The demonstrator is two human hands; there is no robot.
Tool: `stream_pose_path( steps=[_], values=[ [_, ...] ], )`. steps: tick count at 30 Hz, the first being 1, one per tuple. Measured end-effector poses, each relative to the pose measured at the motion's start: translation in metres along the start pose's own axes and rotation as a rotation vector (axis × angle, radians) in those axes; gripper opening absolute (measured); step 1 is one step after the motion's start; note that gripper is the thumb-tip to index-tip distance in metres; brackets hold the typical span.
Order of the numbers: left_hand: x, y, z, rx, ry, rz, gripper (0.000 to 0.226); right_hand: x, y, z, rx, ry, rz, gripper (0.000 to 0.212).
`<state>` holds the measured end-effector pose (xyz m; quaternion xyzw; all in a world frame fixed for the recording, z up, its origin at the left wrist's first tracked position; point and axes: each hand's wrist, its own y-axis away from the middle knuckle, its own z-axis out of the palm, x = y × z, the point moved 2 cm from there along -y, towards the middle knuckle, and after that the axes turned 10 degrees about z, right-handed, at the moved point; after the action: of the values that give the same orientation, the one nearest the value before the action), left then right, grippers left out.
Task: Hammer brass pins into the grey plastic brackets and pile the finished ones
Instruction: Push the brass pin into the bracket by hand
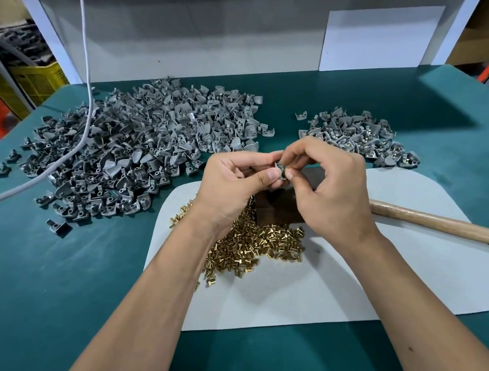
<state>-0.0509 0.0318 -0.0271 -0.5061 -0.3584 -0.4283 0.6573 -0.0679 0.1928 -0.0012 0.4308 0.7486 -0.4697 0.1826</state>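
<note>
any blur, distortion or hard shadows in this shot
Head view: wide-angle bending curves the table edge and hammer handle; even overhead light casts soft shadows under both forearms; the bracket pinched between the left hand and right hand is slightly soft, and the pile of brass pins stays fairly sharp.

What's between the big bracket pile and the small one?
Head view: bare green table separates the big bracket pile from the small pile, with one stray bracket near the small pile's left edge.
</note>
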Motion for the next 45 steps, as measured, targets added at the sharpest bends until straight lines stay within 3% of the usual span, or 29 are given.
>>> stream_pose_path(
  steps=[13, 22, 28, 31, 37, 45],
  values=[
    [0.001, -0.001, -0.002, 0.037, 0.184, -0.143, 0.026, 0.005, -0.002, -0.004, 0.035, -0.006, -0.036, 0.016],
    [0.004, 0.0, 0.002, 0.045, 0.057, -0.094, 0.023, 0.006, -0.004, -0.001, 0.053, 0.06, -0.098, 0.008],
    [0.003, -0.001, 0.006, 0.098, -0.223, 0.113, 0.021, 0.007, -0.004, 0.0, 0.076, 0.046, 0.0, 0.005],
    [0.003, 0.0, 0.01, 0.078, -0.252, 0.165, 0.023, 0.009, -0.004, 0.0, 0.1, 0.047, 0.032, 0.005],
    [0.001, 0.001, 0.011, 0.178, -0.144, 0.082, 0.022, 0.006, -0.002, 0.002, 0.089, 0.078, 0.028, 0.006],
    [0.004, 0.002, 0.014, 0.182, -0.135, 0.04, 0.022, 0.003, 0.001, 0.002, 0.098, 0.13, 0.029, 0.002]
  ],
)
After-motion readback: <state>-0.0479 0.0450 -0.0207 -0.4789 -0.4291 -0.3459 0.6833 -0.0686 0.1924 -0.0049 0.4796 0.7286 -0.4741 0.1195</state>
